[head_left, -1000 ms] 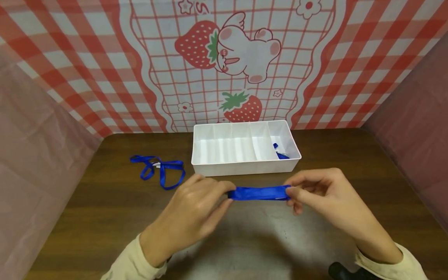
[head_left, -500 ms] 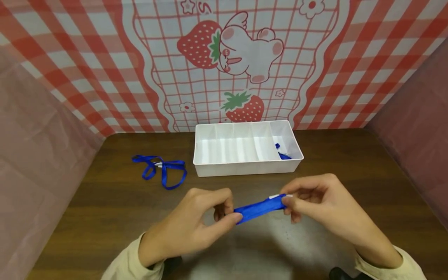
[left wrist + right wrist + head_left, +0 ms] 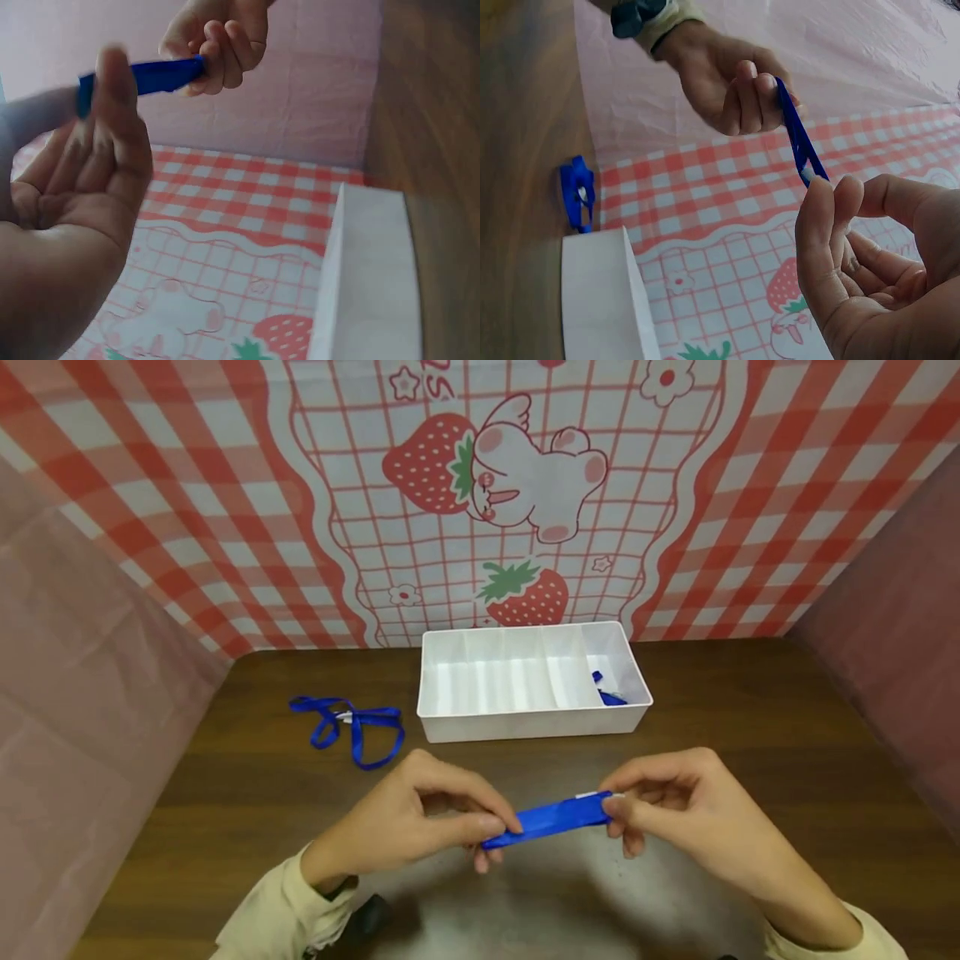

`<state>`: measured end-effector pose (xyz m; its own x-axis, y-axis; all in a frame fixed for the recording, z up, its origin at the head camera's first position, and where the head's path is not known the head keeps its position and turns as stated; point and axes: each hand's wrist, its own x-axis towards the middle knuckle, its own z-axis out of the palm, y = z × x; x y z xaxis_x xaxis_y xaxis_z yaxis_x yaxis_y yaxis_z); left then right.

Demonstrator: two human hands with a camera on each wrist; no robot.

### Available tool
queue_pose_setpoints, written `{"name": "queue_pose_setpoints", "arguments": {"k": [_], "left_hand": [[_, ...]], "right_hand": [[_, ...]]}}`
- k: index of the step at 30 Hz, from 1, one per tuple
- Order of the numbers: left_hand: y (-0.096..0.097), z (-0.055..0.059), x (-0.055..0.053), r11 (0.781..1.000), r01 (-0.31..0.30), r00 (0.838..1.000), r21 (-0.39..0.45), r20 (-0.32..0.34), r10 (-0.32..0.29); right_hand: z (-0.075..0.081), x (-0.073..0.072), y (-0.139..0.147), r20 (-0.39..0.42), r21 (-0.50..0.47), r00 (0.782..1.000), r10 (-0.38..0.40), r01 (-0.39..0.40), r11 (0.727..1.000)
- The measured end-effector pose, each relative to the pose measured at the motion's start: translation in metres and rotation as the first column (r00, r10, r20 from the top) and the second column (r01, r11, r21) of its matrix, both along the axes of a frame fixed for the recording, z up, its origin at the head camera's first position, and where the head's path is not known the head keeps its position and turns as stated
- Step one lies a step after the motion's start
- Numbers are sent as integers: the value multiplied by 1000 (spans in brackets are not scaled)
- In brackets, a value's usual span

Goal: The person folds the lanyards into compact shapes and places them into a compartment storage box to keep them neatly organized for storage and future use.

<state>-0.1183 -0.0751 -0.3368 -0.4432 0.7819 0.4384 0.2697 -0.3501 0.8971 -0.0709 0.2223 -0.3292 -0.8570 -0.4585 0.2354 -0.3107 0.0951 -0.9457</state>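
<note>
A blue lanyard (image 3: 558,817), folded into a short flat band, is stretched between both hands over the table's near half. My left hand (image 3: 427,814) pinches its left end between thumb and fingers. At the other end, my right hand (image 3: 678,810) pinches the band, where a bit of white shows at its upper edge. From the right wrist view, the folded lanyard (image 3: 801,139) is seen edge-on as layered strips with a white piece near the right fingertips. A second blue lanyard (image 3: 356,735) with a white clip lies loosely looped on the table to the left.
Behind the hands stands a white divided box (image 3: 532,727), with small blue items (image 3: 612,698) in its rightmost compartment. A red-and-white checked cloth (image 3: 525,485) hangs at the back of the brown table (image 3: 750,710). Pink cloth (image 3: 90,693) covers the sides.
The band has come lower, toward the person, and its left end now tilts down. My left fingers have shifted their pinch on that end; my right hand keeps its pinch.
</note>
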Motion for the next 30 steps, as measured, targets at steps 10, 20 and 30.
{"name": "queue_pose_setpoints", "arguments": {"k": [10, 20, 30], "left_hand": [[1, -6, -1, 987, 161, 987, 21, -30, -160], [14, 1, 7, 968, 251, 957, -28, -142, -252], [28, -12, 19, 964, -221, 907, -147, -395, 147]], "right_hand": [[-6, 6, 0, 114, -6, 992, 60, -60, 998], [-23, 1, -9, 158, -25, 974, 161, -159, 987], [-25, 13, -27, -135, 105, 986, -102, 116, 988]]}}
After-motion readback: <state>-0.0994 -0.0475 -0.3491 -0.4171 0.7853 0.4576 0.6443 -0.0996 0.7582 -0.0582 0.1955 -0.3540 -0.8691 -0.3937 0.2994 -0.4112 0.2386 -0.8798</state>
